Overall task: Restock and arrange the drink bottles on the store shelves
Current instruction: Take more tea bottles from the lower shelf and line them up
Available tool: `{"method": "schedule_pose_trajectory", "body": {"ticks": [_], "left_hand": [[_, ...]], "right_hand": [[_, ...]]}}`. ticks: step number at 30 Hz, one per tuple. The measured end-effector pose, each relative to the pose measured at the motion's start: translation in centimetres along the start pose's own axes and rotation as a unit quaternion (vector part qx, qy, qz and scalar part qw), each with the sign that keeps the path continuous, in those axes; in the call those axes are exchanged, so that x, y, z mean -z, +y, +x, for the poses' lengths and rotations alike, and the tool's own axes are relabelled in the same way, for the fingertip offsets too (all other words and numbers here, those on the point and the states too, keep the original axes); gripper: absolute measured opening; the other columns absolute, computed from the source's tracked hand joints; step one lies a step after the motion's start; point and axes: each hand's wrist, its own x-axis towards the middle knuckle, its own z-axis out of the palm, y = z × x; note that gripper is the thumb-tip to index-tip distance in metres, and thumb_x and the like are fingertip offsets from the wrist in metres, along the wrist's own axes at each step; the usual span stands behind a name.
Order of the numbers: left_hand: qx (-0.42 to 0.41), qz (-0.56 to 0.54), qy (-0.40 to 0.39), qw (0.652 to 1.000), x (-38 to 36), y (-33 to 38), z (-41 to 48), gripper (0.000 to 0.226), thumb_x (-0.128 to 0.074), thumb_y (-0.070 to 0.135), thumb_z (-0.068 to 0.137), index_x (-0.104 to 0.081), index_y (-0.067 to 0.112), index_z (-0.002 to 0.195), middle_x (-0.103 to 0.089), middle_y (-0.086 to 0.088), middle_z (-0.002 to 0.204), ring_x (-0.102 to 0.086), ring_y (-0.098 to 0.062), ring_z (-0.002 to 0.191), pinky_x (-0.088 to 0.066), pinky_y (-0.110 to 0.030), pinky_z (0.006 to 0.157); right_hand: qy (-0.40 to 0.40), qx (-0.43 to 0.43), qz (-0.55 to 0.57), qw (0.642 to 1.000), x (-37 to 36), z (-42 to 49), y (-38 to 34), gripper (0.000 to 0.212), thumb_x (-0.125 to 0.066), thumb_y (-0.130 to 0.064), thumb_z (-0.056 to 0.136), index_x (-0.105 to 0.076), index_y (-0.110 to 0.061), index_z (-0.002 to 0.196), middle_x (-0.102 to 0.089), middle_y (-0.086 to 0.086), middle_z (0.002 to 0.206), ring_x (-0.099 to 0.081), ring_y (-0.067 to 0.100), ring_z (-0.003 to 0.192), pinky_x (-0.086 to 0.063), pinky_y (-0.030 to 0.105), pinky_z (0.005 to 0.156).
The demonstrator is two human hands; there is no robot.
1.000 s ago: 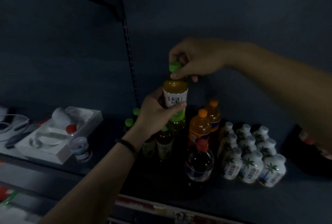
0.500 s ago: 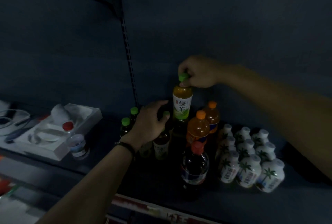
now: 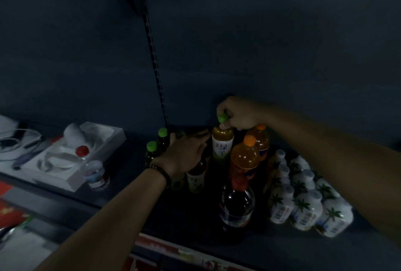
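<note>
One tea bottle (image 3: 222,143) stands upright, right hand (image 3: 239,115) pinching its green cap (image 3: 222,118).

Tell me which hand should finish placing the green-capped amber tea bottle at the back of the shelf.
Right. The right hand pinches the cap of the green-capped amber tea bottle, which stands upright beside the orange soda bottles. The left hand lies open on the dark green-capped bottles.

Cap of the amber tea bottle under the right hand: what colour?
Bright green cap, pinched by the right hand; the head view shows it.
</note>
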Motion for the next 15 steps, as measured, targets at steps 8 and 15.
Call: {"method": "schedule_pose_trajectory", "body": {"ticks": [8,15], "left_hand": [[0.015,0.017,-0.016,1.000,0.3,0.3,0.0,0.052,-0.028,0.038,0.114,-0.021,0.039,0.165,-0.014,0.019,0.173,-0.021,-0.014,0.159,-0.016,-0.050,0.120],[0.022,0.033,-0.030,0.999,-0.3,-0.2,0.7,0.054,-0.027,0.039,0.113,-0.017,0.039,0.166,-0.011,0.018,0.174,-0.023,-0.016,0.158,-0.015,-0.059,0.122]], "right_hand": [[-0.008,-0.016,-0.035,0.999,-4.3,0.8,0.9,0.021,-0.079,-0.034,0.091,-0.069,-0.023,0.107,-0.058,-0.013,0.092,-0.058,0.010,0.087,-0.044,0.026,0.065],[-0.024,-0.020,-0.054,0.998,-4.7,1.0,0.6,0.022,-0.081,-0.040,0.088,-0.064,-0.026,0.092,-0.060,-0.011,0.089,-0.059,0.010,0.082,-0.042,0.027,0.061]]}}
